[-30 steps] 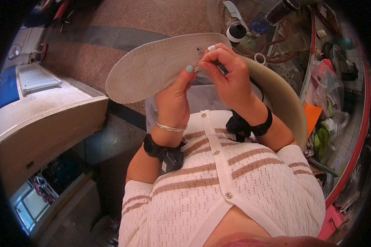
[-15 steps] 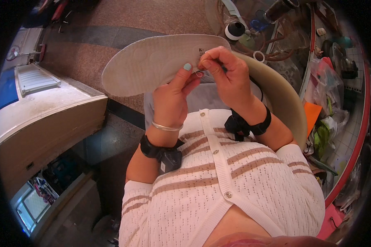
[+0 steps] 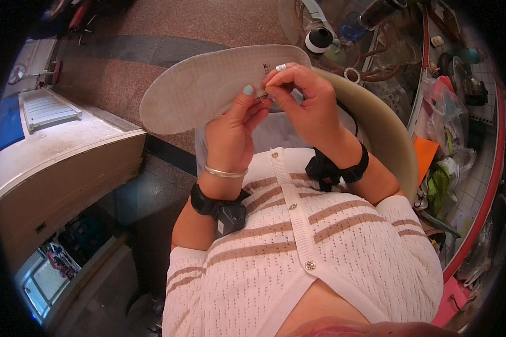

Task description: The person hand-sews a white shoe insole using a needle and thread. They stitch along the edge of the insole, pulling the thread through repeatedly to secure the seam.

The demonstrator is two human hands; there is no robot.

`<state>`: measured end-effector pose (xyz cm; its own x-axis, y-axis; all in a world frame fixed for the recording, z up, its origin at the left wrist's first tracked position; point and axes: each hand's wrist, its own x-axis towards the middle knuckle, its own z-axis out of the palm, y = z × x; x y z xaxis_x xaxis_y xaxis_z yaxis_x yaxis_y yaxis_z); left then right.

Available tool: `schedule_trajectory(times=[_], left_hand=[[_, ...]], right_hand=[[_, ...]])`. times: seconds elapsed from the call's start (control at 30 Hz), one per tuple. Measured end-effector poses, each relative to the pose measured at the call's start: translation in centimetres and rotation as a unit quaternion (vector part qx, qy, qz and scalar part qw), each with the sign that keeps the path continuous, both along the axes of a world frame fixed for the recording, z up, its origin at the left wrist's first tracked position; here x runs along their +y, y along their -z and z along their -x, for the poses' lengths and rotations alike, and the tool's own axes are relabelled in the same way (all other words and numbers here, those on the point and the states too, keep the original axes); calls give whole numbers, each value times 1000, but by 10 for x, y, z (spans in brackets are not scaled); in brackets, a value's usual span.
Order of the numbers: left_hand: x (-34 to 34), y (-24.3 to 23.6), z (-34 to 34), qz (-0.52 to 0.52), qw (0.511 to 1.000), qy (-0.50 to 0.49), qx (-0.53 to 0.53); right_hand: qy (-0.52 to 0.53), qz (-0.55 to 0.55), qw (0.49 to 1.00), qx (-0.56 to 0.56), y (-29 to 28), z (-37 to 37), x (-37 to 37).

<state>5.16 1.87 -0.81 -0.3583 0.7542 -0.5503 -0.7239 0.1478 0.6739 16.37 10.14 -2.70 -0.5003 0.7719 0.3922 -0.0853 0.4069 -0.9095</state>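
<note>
A pale shoe insole (image 3: 197,90) is held up in front of my chest, its long rounded end to the left. My left hand (image 3: 233,129) grips its near edge, with the thumb on the upper face and the fingers beneath. My right hand (image 3: 306,98) is closed in a pinch at the same edge, close to the left fingertips. A short loop of thin pale thread (image 3: 260,100) shows between the two hands. Whatever else the right fingertips pinch is too small to make out. Small dark marks are on the insole near the right knuckles.
A beige curved chair (image 3: 385,123) wraps round my right side. Beyond it stands a glass table (image 3: 343,53) with a black-and-white roll-shaped object (image 3: 319,40) and a beaded ring (image 3: 352,75). Plastic bags (image 3: 444,112) lie at the right; a white counter (image 3: 56,146) is at the left.
My right hand has shifted slightly left and turned, showing a ring on a finger. The thread loop at the insole's edge looks smaller. The left hand still holds the insole.
</note>
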Motion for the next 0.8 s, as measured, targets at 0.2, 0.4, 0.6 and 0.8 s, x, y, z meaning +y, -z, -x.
schedule_trajectory(times=[0.2,0.4,0.6,0.8], left_hand=[[0,3,1,-1,1000,-3,-7],[1,6,2,-10,999,-38,-6],[3,11,-2,-26,997,-63,-31],[-3,17,-3,-81,993,-5,-81]], right_hand=[[-5,124,990,62,3,1,-2],[-15,246,958,148,-2,-2,-4],[-6,282,945,164,0,-5,-6],[26,248,951,181,2,-6,8]])
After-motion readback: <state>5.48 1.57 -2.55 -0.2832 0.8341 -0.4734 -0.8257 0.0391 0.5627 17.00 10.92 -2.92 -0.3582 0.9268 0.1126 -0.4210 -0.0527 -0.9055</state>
